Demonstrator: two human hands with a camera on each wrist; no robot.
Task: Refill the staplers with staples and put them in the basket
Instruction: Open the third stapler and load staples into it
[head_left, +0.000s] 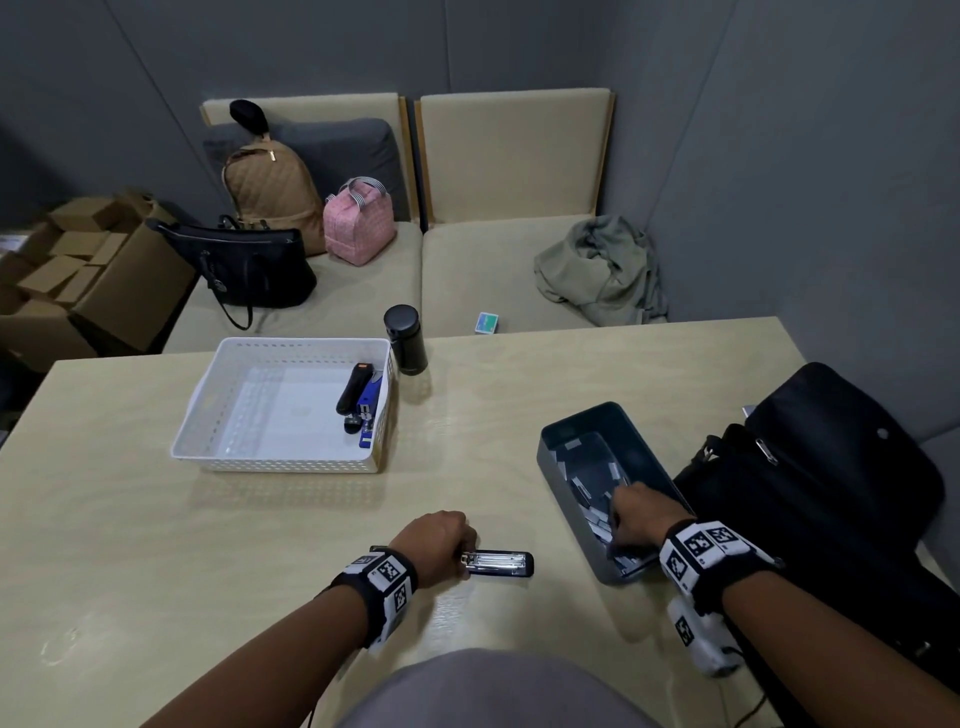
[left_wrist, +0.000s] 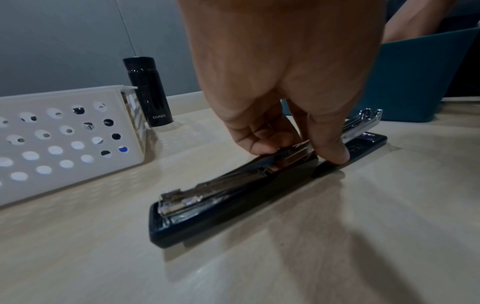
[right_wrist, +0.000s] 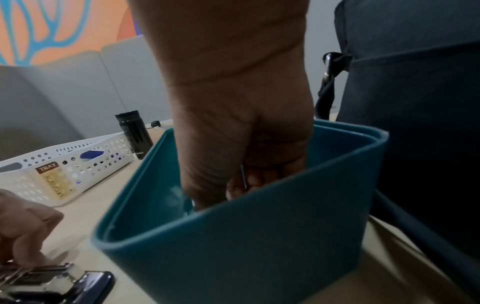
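An opened black stapler (head_left: 498, 564) (left_wrist: 233, 195) lies flat on the table near the front edge, its metal staple channel facing up. My left hand (head_left: 457, 551) (left_wrist: 298, 152) pinches it at the middle from above. My right hand (head_left: 623, 514) (right_wrist: 244, 185) reaches down into a teal box (head_left: 556, 478) (right_wrist: 259, 236) that holds several staple strips (head_left: 602, 525). Its fingers are curled, and a thin grey strip (right_wrist: 243, 176) shows between them. The white perforated basket (head_left: 280, 343) (left_wrist: 116, 115) stands at the left and holds a black stapler (head_left: 355, 387) and a blue stapler (head_left: 370, 410).
A black bottle (head_left: 406, 340) (left_wrist: 148, 92) stands just behind the basket's right corner. A large black bag (head_left: 831, 493) lies on the table right of the teal box. Behind the table is a bench with several bags and a green cloth (head_left: 597, 270).
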